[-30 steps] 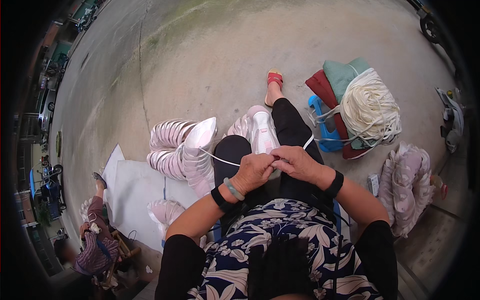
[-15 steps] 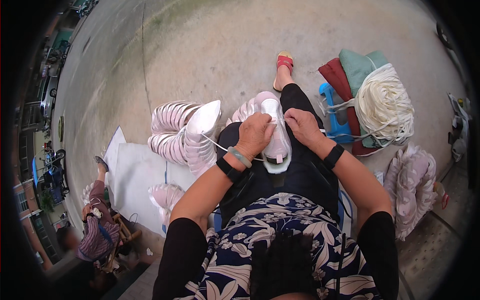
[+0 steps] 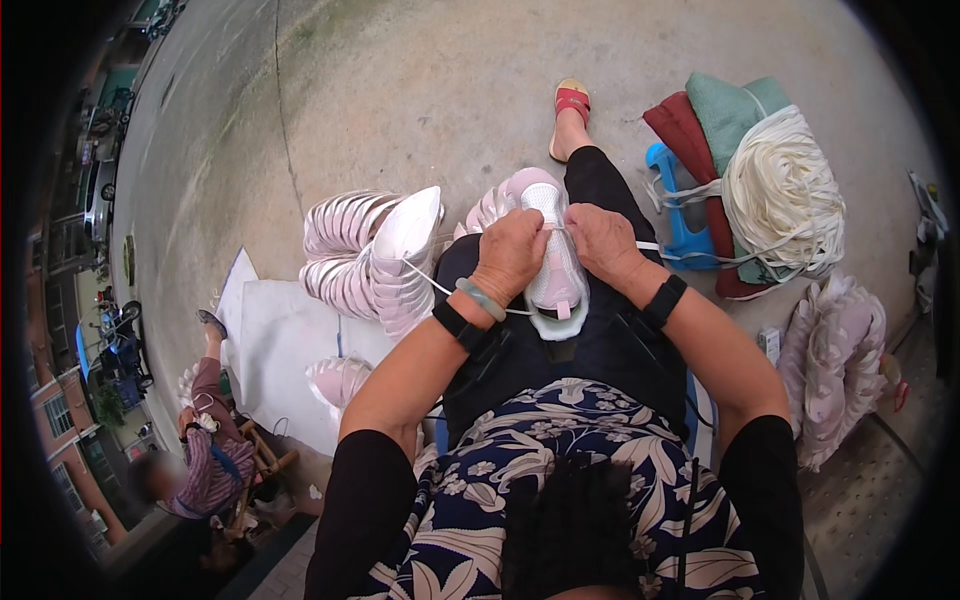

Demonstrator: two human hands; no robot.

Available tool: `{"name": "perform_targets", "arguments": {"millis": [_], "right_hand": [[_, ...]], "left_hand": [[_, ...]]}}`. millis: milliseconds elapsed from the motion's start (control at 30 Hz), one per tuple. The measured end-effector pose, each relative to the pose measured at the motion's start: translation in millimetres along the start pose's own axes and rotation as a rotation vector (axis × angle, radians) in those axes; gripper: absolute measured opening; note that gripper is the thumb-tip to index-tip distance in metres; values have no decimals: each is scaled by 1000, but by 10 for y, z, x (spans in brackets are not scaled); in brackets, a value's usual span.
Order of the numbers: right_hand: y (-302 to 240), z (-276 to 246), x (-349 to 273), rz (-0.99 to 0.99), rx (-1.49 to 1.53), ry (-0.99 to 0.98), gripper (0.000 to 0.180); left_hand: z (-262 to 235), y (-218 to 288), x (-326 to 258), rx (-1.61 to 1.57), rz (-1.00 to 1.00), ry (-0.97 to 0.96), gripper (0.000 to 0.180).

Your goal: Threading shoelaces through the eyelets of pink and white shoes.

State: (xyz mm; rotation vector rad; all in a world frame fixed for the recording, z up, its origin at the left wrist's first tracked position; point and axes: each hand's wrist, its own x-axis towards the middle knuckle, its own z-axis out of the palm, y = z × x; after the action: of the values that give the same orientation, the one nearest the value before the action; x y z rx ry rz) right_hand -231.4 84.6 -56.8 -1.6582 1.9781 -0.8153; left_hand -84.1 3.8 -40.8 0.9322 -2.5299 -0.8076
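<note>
Two big bundles of pale pink shoe uppers flank me, a curved stack [image 3: 370, 268] on my left and a rounded heap [image 3: 832, 365] on my right, with one hank of white laces [image 3: 785, 190] lying on two cloths, one green [image 3: 738, 108], one dark red [image 3: 680, 133]. One sneaker upper [image 3: 554, 287] lies lengthwise over my lap, below my two hands, left [image 3: 512, 255] and right [image 3: 605, 245], whose fingers pinch one white lace [image 3: 427, 277] across it.
</note>
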Motion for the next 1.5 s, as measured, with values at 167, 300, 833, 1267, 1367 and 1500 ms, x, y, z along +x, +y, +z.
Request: {"name": "perform_targets", "arguments": {"millis": [167, 300, 833, 1267, 1367, 1500], "right_hand": [[-8, 1, 2, -30, -13, 1, 9], [-27, -4, 41, 6, -45, -26, 10], [-42, 22, 100, 38, -35, -43, 11], [-56, -53, 133, 21, 108, -137, 16], [-22, -111, 97, -21, -5, -78, 17], [55, -47, 103, -107, 36, -85, 15]], "left_hand": [[20, -26, 5, 11, -4, 5, 14], [32, -36, 18, -58, -62, 4, 15], [66, -56, 6, -55, -138, 16, 19], [-67, -81, -55, -217, -187, -55, 19], [-60, -99, -77, -232, -216, -66, 20], [-16, -97, -130, -157, -129, -9, 19]]}}
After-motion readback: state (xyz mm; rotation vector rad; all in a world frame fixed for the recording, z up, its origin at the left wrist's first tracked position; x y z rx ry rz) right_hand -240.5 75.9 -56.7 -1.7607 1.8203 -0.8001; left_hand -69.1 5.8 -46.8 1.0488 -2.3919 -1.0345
